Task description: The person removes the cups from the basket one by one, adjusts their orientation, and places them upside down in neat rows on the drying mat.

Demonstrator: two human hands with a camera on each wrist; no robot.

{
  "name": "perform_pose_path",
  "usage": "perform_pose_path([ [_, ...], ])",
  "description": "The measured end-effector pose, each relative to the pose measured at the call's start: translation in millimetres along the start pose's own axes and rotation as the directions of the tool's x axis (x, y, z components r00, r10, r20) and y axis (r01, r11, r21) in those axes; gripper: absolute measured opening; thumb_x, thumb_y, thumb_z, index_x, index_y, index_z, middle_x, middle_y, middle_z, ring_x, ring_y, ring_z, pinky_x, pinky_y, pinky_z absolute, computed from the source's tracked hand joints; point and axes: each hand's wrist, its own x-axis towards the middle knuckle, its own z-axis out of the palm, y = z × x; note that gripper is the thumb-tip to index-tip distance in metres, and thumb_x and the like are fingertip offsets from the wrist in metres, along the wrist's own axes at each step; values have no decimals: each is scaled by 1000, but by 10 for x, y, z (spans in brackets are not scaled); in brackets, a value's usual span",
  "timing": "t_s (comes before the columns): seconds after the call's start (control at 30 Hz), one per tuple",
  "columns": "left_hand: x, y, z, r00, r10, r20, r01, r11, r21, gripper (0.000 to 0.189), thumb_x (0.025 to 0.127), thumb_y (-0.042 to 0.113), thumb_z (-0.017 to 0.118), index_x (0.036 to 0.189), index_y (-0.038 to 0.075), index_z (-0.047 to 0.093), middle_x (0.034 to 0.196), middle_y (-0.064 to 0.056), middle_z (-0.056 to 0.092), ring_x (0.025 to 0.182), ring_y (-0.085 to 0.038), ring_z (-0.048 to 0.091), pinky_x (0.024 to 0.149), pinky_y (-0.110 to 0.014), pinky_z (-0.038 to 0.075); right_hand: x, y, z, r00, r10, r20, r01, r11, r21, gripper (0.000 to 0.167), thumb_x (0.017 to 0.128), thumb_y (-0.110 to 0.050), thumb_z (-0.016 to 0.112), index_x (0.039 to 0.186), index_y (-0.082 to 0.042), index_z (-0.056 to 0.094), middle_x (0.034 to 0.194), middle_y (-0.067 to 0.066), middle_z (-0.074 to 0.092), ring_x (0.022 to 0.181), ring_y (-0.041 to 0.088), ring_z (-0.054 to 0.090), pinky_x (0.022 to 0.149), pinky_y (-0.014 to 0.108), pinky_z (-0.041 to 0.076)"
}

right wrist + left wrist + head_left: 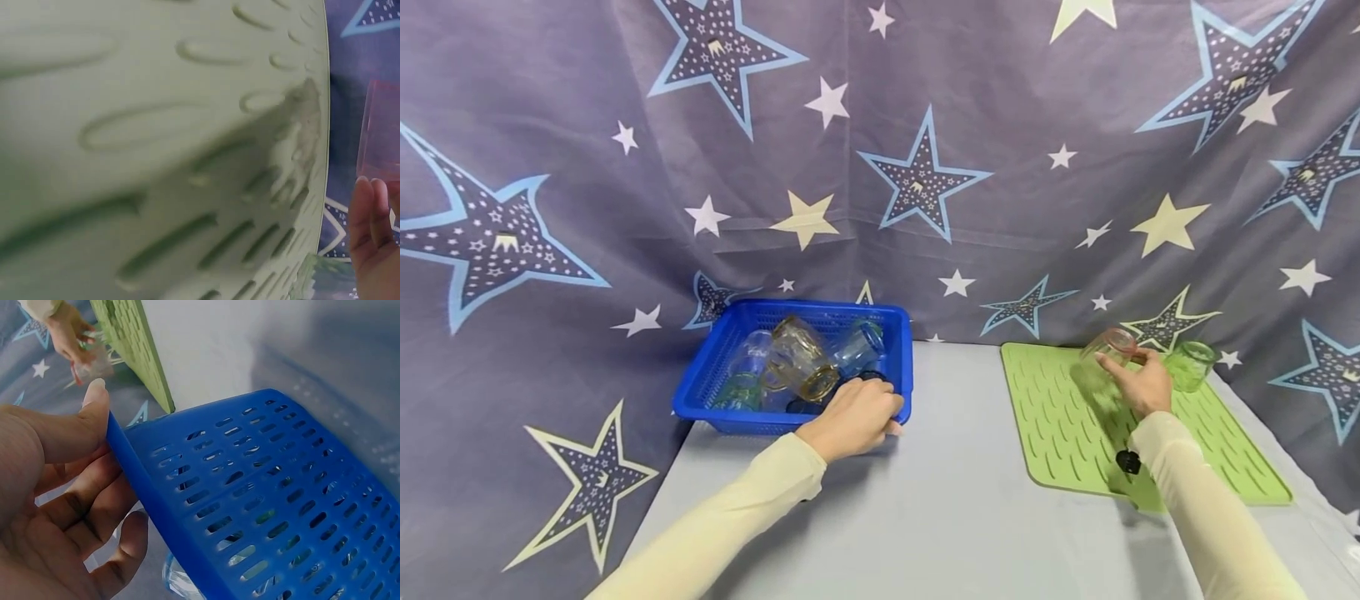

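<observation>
My left hand (pixel 857 417) grips the front right rim of a blue perforated plastic basket (pixel 741 423). In the left wrist view the thumb (pixel 94 419) lies on one side of the rim and the fingers on the other. Amber glassware (pixel 805 358), a bluish glass (pixel 856 350) and a green one (pixel 739 393) lie jumbled in that basket. On the right, my right hand (pixel 1142 390) pinches a pink-tinted glass (pixel 1108 346), tilted over the far edge of a green ridged mat (pixel 1060 442). Fingertips meet the glass at its lower edge in the right wrist view.
A green glass (pixel 1192 365) stands at the mat's far right, beside the right hand. The white table (pixel 955 483) stretches between basket and mat. Behind everything hangs a purple-grey curtain (pixel 1015 208) printed with stars.
</observation>
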Motion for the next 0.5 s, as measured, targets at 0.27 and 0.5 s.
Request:
perform_pose_path([
  [0.27, -45, 6, 13, 1000, -19, 11, 19, 1000, 5, 39, 95, 44, 70, 67, 20, 56, 68, 5, 50, 64, -16, 53, 55, -31, 33, 106, 172, -84, 999, 31, -37, -34, 995, -89, 96, 95, -63, 62, 152, 9, 33, 152, 35, 39, 134, 52, 43, 107, 63, 38],
  [0.5, -33, -3, 42, 1000, -16, -24, 17, 1000, 4, 39, 92, 45, 72, 66, 21, 56, 68, 5, 50, 64, -16, 53, 55, -31, 33, 185, 285, -184, 994, 64, -83, -72, 993, -95, 91, 96, -62, 61, 149, 7, 36, 151, 33, 41, 132, 51, 44, 106, 63, 39],
])
